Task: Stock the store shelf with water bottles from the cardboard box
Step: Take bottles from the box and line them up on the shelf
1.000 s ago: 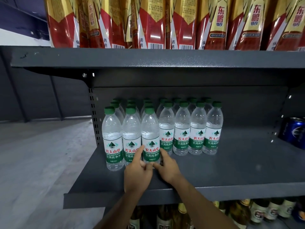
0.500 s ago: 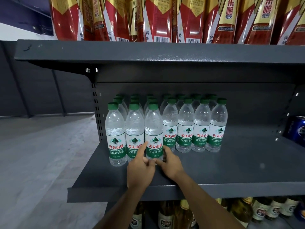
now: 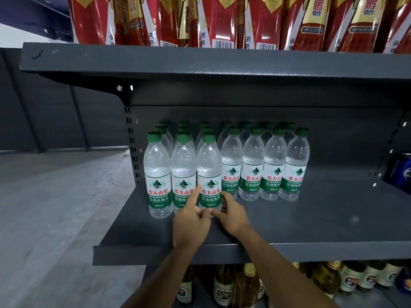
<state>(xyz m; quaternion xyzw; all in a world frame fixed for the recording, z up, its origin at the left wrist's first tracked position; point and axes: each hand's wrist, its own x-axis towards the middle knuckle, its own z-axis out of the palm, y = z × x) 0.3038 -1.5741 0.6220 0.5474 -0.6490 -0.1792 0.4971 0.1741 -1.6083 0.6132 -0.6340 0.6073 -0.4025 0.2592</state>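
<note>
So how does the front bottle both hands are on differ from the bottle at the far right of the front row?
The touched bottle stands nearer the shelf edge; the far-right bottle sits further back. The left hand and right hand meet at the touched bottle's base; nothing touches the far-right one, which has bare shelf to its right. Both stand upright with green caps and matching green-and-white labels.

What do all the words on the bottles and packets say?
"农夫山泉": red letters on each front water bottle label.
"饮用纯净水": white letters on the green band below.
"550ml": tiny, only just readable at the label's foot.
"特饮": on the red and gold packs on the upper shelf.
Barcodes and other pack characters: cut off or blurred.
Blue can and the glass bottles below: unreadable.
</note>
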